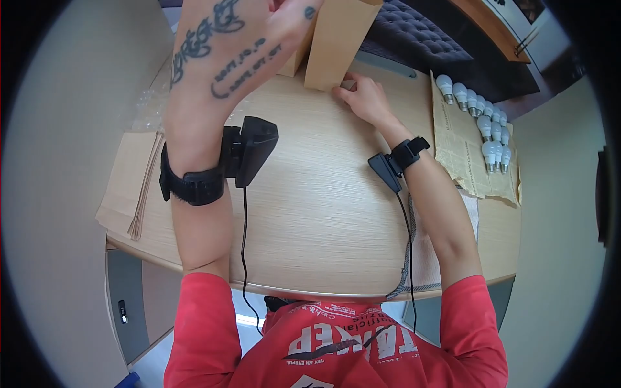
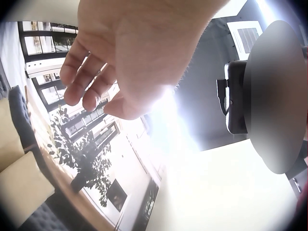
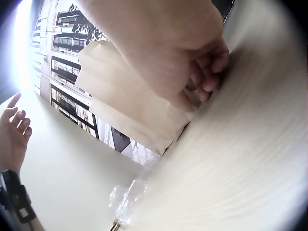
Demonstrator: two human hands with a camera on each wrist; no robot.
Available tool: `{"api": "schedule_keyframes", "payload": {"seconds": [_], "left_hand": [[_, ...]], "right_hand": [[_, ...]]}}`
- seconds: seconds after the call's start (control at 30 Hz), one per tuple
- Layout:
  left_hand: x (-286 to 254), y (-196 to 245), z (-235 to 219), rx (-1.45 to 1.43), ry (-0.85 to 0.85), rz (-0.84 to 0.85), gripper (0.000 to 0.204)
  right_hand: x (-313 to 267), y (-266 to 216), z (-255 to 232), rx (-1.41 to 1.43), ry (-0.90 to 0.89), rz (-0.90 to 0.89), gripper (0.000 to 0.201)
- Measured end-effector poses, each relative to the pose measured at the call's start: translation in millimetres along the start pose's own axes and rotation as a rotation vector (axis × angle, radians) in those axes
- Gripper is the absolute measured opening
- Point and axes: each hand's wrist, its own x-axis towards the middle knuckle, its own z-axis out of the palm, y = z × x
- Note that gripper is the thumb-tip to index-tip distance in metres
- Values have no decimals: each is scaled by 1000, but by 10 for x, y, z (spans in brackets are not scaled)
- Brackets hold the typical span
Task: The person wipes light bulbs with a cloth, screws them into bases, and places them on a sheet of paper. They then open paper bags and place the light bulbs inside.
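A tall brown paper bag [image 1: 339, 45] stands upright near the far edge of the table, with a second paper bag [image 1: 296, 63] just left of it. Low at the first bag's right corner, my right hand [image 1: 369, 100] pinches its bottom edge. In the right wrist view, the curled fingers of the right hand [image 3: 178, 57] lie close to the tabletop by the bag [image 3: 130, 91]. My left hand [image 1: 226, 52] is raised high, overlapping the second bag in the head view. Loosely bent and holding nothing, the left hand's fingers [image 2: 74, 94] show in the left wrist view.
Several white light bulbs [image 1: 491, 155] lie on a printed brown paper sheet [image 1: 459, 149] at the right. Flat paper bags [image 1: 126, 174] are stacked at the left edge, near clear plastic wrap [image 1: 150, 107]. A tufted dark sofa [image 1: 414, 39] stands beyond the table.
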Motion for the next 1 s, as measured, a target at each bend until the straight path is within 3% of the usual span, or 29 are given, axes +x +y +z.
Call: {"api": "schedule_keyframes", "payload": {"seconds": [0.5,0.6,0.7,0.8,0.9,1.0], "left_hand": [[-56,-69,-55,22,-24,8,42],[-39,-56,-38,20,-35,12,42],[-36,-28,-25,17,-46,20,42],[-23,-13,-12,17,-60,29,42],[-3,20,16,20,-82,41,42],[21,55,44,30,-105,56,43]], "right_hand": [[258,-22,186,-174,62,90,40],[242,19,166,-185,47,21,45],[173,99,88,-18,20,-35,51],[19,51,-106,55,-135,33,53],[-259,-2,-295,33,-135,-43,46],[-543,-20,-477,169,-164,39,37]]}}
